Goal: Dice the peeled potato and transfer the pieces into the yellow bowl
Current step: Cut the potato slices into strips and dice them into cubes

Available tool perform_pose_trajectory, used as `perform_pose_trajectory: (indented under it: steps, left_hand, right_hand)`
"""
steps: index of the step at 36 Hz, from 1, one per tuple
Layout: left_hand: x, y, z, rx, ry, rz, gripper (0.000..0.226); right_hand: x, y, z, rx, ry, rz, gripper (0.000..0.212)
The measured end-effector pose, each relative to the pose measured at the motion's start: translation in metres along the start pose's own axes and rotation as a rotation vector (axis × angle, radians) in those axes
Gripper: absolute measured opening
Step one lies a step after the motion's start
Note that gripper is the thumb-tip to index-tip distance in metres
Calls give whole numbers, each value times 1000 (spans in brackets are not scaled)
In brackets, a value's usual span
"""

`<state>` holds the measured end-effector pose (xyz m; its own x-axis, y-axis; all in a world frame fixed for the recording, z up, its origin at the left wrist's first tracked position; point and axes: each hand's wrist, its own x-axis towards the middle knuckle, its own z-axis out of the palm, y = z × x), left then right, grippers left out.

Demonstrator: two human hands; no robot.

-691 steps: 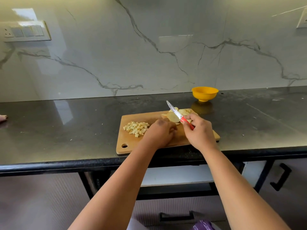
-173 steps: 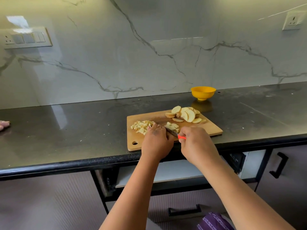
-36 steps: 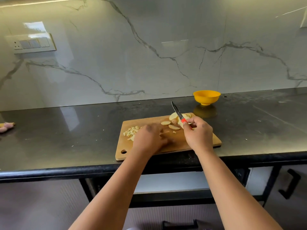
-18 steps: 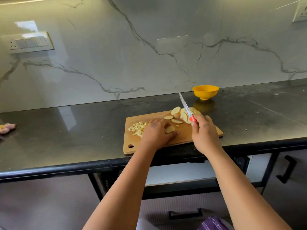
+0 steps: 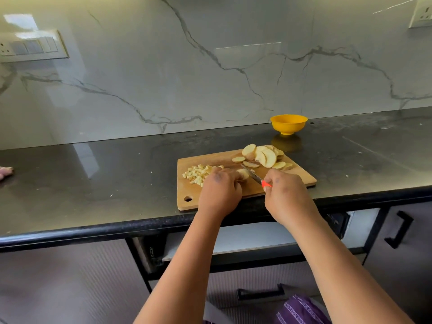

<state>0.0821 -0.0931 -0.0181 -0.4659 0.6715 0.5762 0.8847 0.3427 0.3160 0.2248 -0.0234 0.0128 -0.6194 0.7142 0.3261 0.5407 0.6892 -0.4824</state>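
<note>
Dropped the knife [image 5: 253, 176] back down onto a fresh slice [image 5: 243, 174] mid-cutting board [image 5: 257, 191], right hand [image 5: 284, 195] gripping the handle, left hand [image 5: 219, 190] pinning the slice, so dicing again, yellow bowl [image 5: 289, 124] beyond the board not yet filled.

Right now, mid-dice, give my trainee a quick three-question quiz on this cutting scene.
1. True or false: the yellow bowl stands on the cutting board.
2. Which hand grips the knife? A) left hand B) right hand
3. Fill in: the pile of diced potato lies toward the board's ____ end, the uncut potato slices toward its far right corner.

Key:
1. False; it stands on the countertop behind the board.
2. B; the left hand holds a slice against the board.
3. left
</note>
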Motion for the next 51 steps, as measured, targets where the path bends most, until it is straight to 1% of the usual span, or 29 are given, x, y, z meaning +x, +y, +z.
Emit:
perform_pose_trajectory:
  steps: [4, 7, 11, 13, 18, 22, 28, 31, 34, 42, 45, 48, 51]
  left_hand:
    - [-1, 1, 0, 2, -7, -1, 37]
    - [-1, 0, 0, 1, 0, 11, 37]
    - [-1, 1, 0, 12, 13, 20, 36]
    - [-1, 0, 0, 22, 15, 29, 35]
    - [1, -1, -1, 39, -53, 19, 36]
    - [0, 4, -4, 59, -83, -15, 38]
    - [0, 2, -4, 73, -77, -12, 39]
    - [-2, 1, -3, 65, -67, -16, 40]
    - [-4, 0, -1, 43, -56, -32, 40]
    - [-4, 3, -2, 54, -39, -22, 53]
    - [-3, 3, -1, 54, -23, -21, 48]
    - [-3, 3, 0, 38, -16, -36, 35]
    - [-4, 3, -3, 58, -42, -32, 28]
  right_hand:
    - [-4, -9, 2, -9, -17, 27, 12]
    - [-5, -17, 2, -44, -48, 61, 13]
    - [-2, -24, 2, -66, -66, 75, 17]
    - [2, -29, 0, -86, -100, 71, 18]
    - [14, -38, 0, -121, -159, 25, 17]
    - [6, -28, -3, -150, -187, 29, 19]
    - [-13, 7, -23, -52, -135, 17, 15]
    - [-9, 8, -28, 36, -37, -26, 8]
    - [-8, 0, -22, 55, 38, -50, 8]
    - [-10, -12, 2, -22, -23, -3, 12]
    - [-8, -22, 4, -77, -66, -3, 16]
    - [-3, -36, 4, -165, -117, -32, 17]
    - [0, -45, 4, -241, -133, -70, 23]
